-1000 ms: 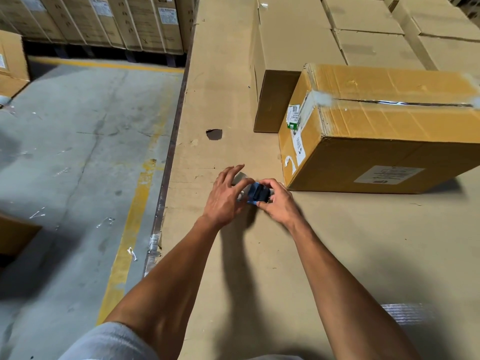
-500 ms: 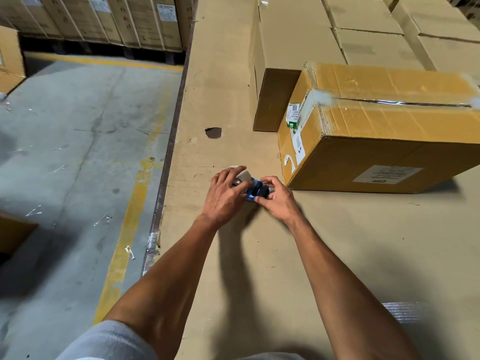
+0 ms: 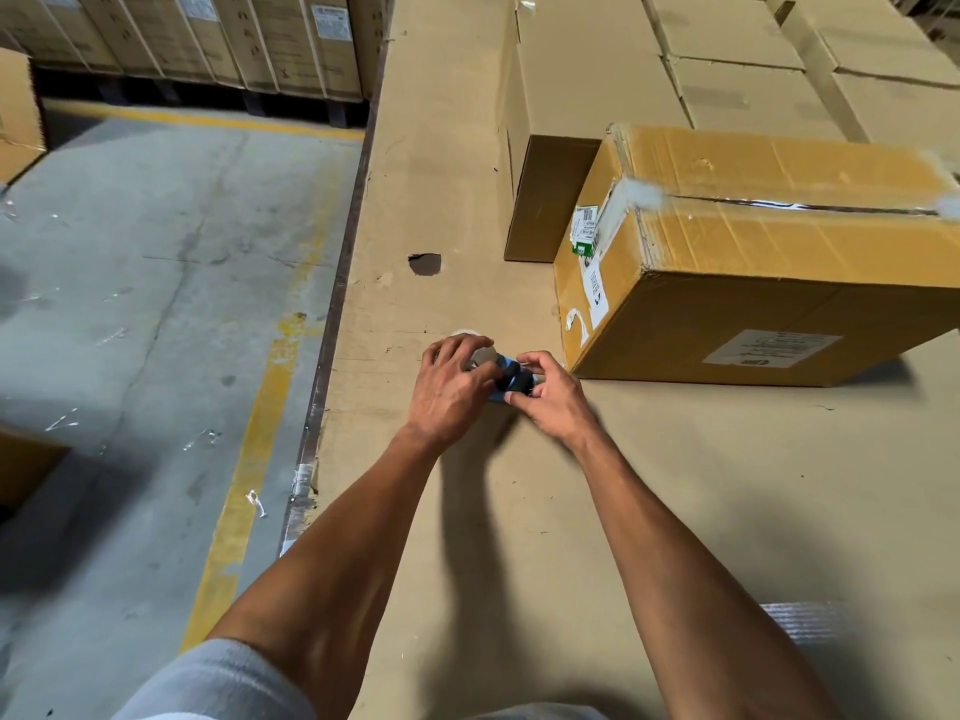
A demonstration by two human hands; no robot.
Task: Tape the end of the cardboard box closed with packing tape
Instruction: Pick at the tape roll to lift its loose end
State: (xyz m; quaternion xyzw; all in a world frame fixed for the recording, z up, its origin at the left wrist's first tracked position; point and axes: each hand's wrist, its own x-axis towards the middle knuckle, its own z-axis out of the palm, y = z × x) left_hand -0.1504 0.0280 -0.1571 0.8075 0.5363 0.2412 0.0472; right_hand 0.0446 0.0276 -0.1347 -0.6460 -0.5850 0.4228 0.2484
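Left hand (image 3: 451,384): fingers curled over a roll of tape (image 3: 480,354), grip closed on it, the roll mostly hidden beneath; right hand (image 3: 553,397): fingertips pinched on the blue dispenser (image 3: 511,379) fitted to that roll, grip closed on it; both hands meet low over the table (image 3: 675,511), a broad cardboard-covered surface, with their shadow falling just under them; whether the tape touches the table cannot be told. Box (image 3: 753,262): yellowish cardboard, lying on the table just right of the hands, its near end facing left toward them; clear tape runs along its top seam, white and green labels on the end face, a white label on the long side. Plain boxes (image 3: 587,85): several, brown, stacked close behind the box, touching or nearly so. Hole (image 3: 425,264): small dark tear in the table covering, beyond the hands. Floor (image 3: 156,304): grey concrete left of the table, crossed by a worn yellow line (image 3: 249,459); a row of cartons (image 3: 208,39) stands at its far edge.
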